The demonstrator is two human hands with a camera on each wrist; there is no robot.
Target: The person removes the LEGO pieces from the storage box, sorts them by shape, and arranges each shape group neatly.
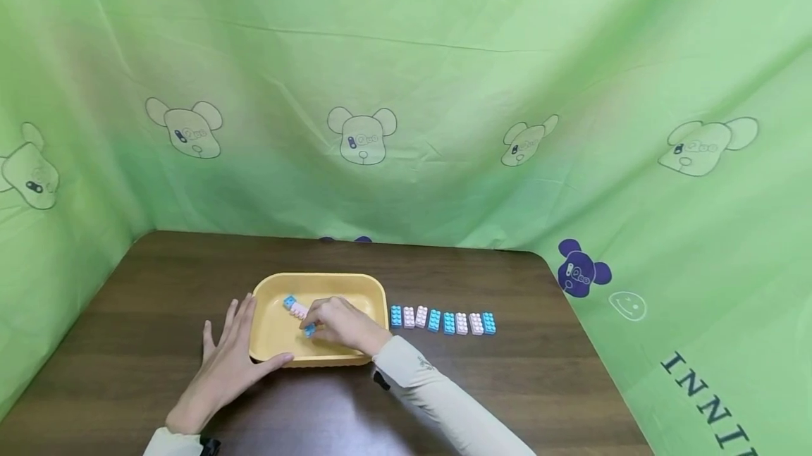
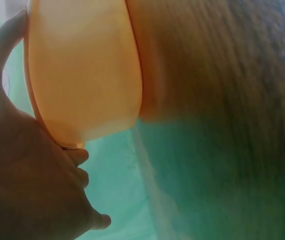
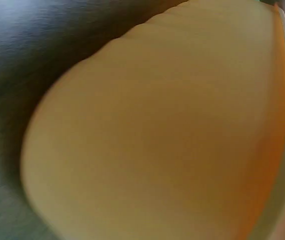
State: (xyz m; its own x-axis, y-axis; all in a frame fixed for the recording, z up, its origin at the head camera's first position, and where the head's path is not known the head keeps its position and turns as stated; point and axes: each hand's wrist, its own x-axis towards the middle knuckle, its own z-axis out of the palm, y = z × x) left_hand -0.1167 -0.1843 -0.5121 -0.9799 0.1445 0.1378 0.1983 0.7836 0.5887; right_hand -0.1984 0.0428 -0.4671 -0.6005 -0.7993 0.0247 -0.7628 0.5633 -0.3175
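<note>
A yellow plastic basin (image 1: 273,333) stands on the table. My left hand (image 1: 228,361) is spread at its left end, the thumb along the front rim and the fingers by the left wall; the left wrist view shows this hand (image 2: 27,170) against the basin's side. Reaching over the front right rim, my right hand (image 1: 342,322) has its fingers curled down inside the basin, pinching a blue toy brick (image 1: 309,330) that they partly cover. Just beyond those fingers lie a pink toy brick (image 1: 297,311) and another blue toy brick (image 1: 289,302). The right wrist view holds mostly the basin's outer wall (image 3: 157,130).
To the right of the basin, a row of several pink toy bricks (image 1: 476,323) and blue toy bricks (image 1: 449,323) lies on the dark wooden table (image 1: 539,385). A green curtain (image 1: 431,202) with bear-head prints hangs around the table's back and sides.
</note>
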